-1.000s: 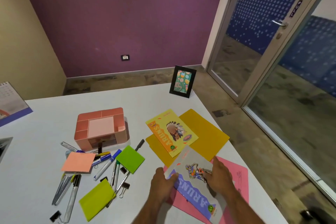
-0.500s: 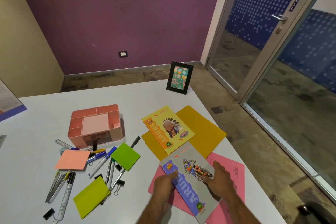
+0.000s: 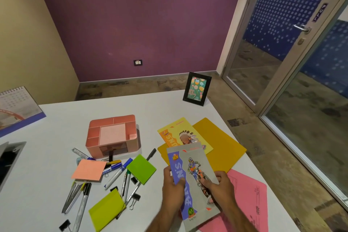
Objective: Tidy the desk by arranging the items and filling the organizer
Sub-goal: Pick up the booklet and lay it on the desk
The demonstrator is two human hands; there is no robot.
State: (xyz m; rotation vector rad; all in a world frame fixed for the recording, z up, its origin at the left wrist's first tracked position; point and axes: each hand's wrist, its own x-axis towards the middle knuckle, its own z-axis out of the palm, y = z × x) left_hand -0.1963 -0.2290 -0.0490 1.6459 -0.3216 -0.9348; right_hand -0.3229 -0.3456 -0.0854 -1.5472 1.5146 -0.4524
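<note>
Both my hands are on the grey notebook (image 3: 194, 179) with the motocross rider on its cover. My left hand (image 3: 173, 188) grips its left edge, thumb curled over the purple band, and my right hand (image 3: 220, 186) pinches the right edge. The book is tilted, its far end overlapping the near corner of the yellow notebook (image 3: 183, 133) and the orange folder (image 3: 222, 145) beneath that. Whether the near end rests on the pink folder (image 3: 250, 201) or hangs just above it, I can't quite tell.

Over to the left, the pink organizer (image 3: 113, 133) stands on the white desk (image 3: 56, 122), a pale notepad sitting in its top tray. Just in front of it lies the scatter: an orange sticky pad (image 3: 88, 169), a green sticky pad (image 3: 141, 168), a yellow-green sticky pad (image 3: 106, 211), and between them a jumble of pens and markers (image 3: 116, 173), with black binder clips (image 3: 134, 180) among them.

At the far right corner of the desk a black picture frame (image 3: 196, 88) stands upright. A desk calendar (image 3: 17, 107) sits at the far left edge, and something grey, only partly in view, lies at the near left.
</note>
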